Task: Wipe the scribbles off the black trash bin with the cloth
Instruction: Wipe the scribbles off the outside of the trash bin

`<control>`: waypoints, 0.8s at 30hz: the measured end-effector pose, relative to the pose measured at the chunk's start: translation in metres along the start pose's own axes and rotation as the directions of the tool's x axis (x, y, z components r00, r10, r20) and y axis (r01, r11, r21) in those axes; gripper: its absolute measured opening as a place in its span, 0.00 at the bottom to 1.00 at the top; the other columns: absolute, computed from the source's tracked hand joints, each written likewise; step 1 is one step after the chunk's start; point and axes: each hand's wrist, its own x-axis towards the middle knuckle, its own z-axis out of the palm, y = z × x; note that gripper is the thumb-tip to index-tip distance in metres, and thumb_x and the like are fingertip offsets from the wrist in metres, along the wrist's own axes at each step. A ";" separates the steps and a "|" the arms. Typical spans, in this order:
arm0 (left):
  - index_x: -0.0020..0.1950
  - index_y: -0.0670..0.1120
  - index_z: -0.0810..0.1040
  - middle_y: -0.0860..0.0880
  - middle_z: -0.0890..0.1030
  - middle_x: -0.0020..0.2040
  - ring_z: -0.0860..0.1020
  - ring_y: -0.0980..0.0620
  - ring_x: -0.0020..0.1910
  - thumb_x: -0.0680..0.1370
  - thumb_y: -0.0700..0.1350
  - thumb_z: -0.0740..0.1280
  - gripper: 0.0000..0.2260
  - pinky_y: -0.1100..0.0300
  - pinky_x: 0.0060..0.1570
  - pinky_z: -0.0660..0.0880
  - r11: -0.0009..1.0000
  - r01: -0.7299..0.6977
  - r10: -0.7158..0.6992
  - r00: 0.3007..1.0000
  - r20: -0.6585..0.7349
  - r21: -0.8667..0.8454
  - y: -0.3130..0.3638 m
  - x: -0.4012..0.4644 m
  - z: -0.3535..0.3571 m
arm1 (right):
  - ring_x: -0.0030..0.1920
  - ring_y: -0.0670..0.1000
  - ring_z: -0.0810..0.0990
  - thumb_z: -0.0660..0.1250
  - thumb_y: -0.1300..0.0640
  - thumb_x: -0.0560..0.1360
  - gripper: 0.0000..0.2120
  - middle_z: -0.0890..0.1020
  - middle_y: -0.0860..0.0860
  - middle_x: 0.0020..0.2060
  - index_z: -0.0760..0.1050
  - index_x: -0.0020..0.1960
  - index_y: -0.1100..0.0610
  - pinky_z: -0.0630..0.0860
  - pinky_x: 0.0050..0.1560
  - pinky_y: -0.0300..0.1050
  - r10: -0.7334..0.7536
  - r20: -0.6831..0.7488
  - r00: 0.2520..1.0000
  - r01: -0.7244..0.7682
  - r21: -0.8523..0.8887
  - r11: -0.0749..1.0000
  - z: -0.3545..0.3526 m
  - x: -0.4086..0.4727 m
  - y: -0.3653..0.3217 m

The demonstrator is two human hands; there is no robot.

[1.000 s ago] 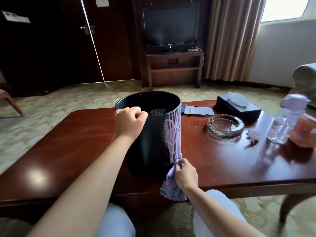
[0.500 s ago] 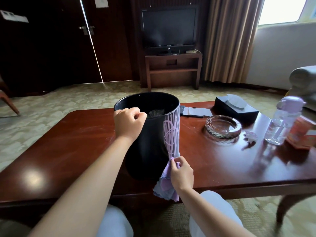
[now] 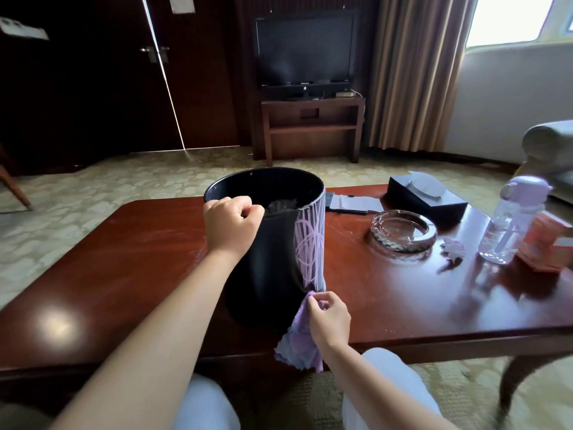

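Note:
A black trash bin (image 3: pixel 266 262) stands upright on the dark wooden coffee table (image 3: pixel 124 268), near its front edge. Pale purple scribbles (image 3: pixel 310 246) run down the bin's right side. My left hand (image 3: pixel 231 226) is closed over the near rim of the bin. My right hand (image 3: pixel 328 316) pinches a purple cloth (image 3: pixel 299 342) at the bin's lower right corner, just under the scribbles. The cloth hangs down past the table's front edge.
Right of the bin lie a glass ashtray (image 3: pixel 403 232), a crumpled scrap (image 3: pixel 454 248), a clear bottle with a purple cap (image 3: pixel 511 221), an orange box (image 3: pixel 548 243), a black tissue box (image 3: pixel 426 197) and papers with a pen (image 3: pixel 353 204). My knees are under the table edge.
My right hand with the cloth has shifted slightly left along the bin's base and the cloth hangs lower. My left hand stays on the rim.

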 end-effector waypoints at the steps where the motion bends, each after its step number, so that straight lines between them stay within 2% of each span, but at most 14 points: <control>1: 0.25 0.52 0.52 0.54 0.54 0.20 0.58 0.56 0.22 0.67 0.43 0.60 0.18 0.59 0.33 0.58 1.000 0.002 -0.002 1.000 -0.003 0.001 0.000 0.000 0.001 | 0.44 0.48 0.79 0.67 0.53 0.74 0.04 0.83 0.48 0.42 0.79 0.41 0.50 0.69 0.41 0.39 -0.061 -0.018 0.998 0.062 0.062 0.996 0.000 -0.002 -0.002; 3: 0.25 0.52 0.51 0.54 0.53 0.20 0.58 0.56 0.22 0.67 0.42 0.61 0.19 0.63 0.33 0.59 1.000 -0.001 0.001 1.000 -0.003 0.006 -0.001 0.001 0.001 | 0.44 0.47 0.80 0.68 0.54 0.74 0.05 0.83 0.47 0.41 0.78 0.40 0.50 0.70 0.39 0.39 -0.116 -0.021 0.993 0.118 0.091 0.989 -0.001 -0.005 -0.005; 7: 0.25 0.51 0.52 0.54 0.54 0.20 0.59 0.55 0.22 0.67 0.42 0.60 0.19 0.58 0.35 0.57 1.000 0.020 -0.020 1.000 0.013 0.018 0.000 0.000 0.001 | 0.43 0.50 0.78 0.66 0.52 0.75 0.05 0.82 0.50 0.42 0.77 0.41 0.51 0.67 0.40 0.41 -0.053 0.018 0.998 0.055 -0.074 0.996 -0.003 -0.001 -0.002; 9: 0.25 0.51 0.52 0.54 0.55 0.21 0.59 0.55 0.23 0.68 0.44 0.59 0.17 0.59 0.39 0.57 0.999 0.031 -0.031 0.999 0.010 0.020 -0.001 0.000 0.002 | 0.40 0.49 0.77 0.67 0.53 0.74 0.05 0.82 0.49 0.39 0.76 0.39 0.50 0.68 0.36 0.39 -0.140 -0.013 0.990 0.139 -0.038 0.990 -0.004 -0.002 -0.007; 12: 0.25 0.51 0.52 0.54 0.55 0.20 0.60 0.55 0.23 0.68 0.47 0.57 0.16 0.59 0.39 0.56 1.000 0.024 -0.024 1.000 0.000 0.016 -0.001 -0.001 0.003 | 0.37 0.47 0.76 0.69 0.57 0.74 0.06 0.80 0.47 0.35 0.77 0.39 0.49 0.66 0.34 0.31 -0.338 -0.104 0.935 0.339 -0.005 0.941 -0.002 -0.007 -0.018; 16: 0.25 0.51 0.53 0.54 0.56 0.21 0.60 0.54 0.23 0.68 0.45 0.59 0.17 0.60 0.40 0.57 0.999 0.030 -0.030 1.000 0.006 0.017 -0.002 0.000 0.003 | 0.40 0.52 0.77 0.66 0.56 0.74 0.04 0.80 0.50 0.37 0.77 0.41 0.50 0.64 0.35 0.42 -0.335 -0.098 0.937 0.313 -0.186 0.931 0.005 -0.006 -0.012; 19: 0.25 0.51 0.53 0.54 0.56 0.21 0.61 0.53 0.23 0.67 0.50 0.55 0.14 0.60 0.40 0.56 1.000 0.028 -0.028 1.000 -0.002 0.011 -0.003 -0.001 0.003 | 0.40 0.50 0.76 0.66 0.56 0.74 0.04 0.80 0.48 0.37 0.78 0.42 0.51 0.64 0.37 0.41 -0.388 -0.103 0.916 0.362 -0.207 0.909 0.003 -0.003 -0.014; 22: 0.25 0.51 0.53 0.54 0.57 0.21 0.61 0.53 0.24 0.68 0.47 0.58 0.16 0.60 0.40 0.57 0.999 0.036 -0.036 0.999 0.005 0.015 -0.003 0.000 0.003 | 0.37 0.48 0.71 0.69 0.60 0.74 0.03 0.78 0.47 0.35 0.79 0.41 0.55 0.61 0.37 0.38 -0.508 -0.161 0.846 0.470 -0.222 0.854 0.002 -0.005 -0.023; 24: 0.25 0.51 0.53 0.54 0.56 0.21 0.61 0.54 0.23 0.68 0.47 0.58 0.16 0.60 0.40 0.57 0.999 0.037 -0.037 0.999 0.003 0.018 -0.002 0.000 0.003 | 0.36 0.49 0.71 0.68 0.60 0.74 0.04 0.75 0.46 0.33 0.77 0.40 0.56 0.61 0.36 0.40 -0.511 -0.137 0.848 0.471 -0.245 0.848 0.001 -0.006 -0.021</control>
